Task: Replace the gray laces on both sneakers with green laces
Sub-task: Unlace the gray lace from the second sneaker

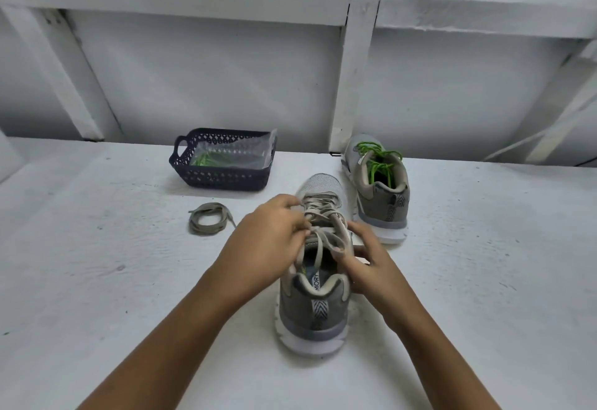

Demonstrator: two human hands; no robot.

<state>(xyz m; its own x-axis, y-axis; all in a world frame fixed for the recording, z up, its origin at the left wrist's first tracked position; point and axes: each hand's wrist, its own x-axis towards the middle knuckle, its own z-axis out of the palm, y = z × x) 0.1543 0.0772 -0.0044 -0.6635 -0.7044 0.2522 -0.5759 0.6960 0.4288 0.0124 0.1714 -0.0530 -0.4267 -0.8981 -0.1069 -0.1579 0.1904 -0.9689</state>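
Head view, left hand (269, 237) and right hand (371, 264) pinching flat gray laces (323, 207), mesh-toed sneaker (311, 311)

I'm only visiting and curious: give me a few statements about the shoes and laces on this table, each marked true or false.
1. The far sneaker is laced with green laces. True.
2. The near sneaker has no laces. False: gray laces are threaded through it.
3. A coiled gray lace lies loose on the table, to the left of the near sneaker. True.
4. The dark basket is empty. False: it holds a clear bag with something green inside.
5. Both hands rest flat on the table. False: the left hand and right hand each pinch the gray laces.
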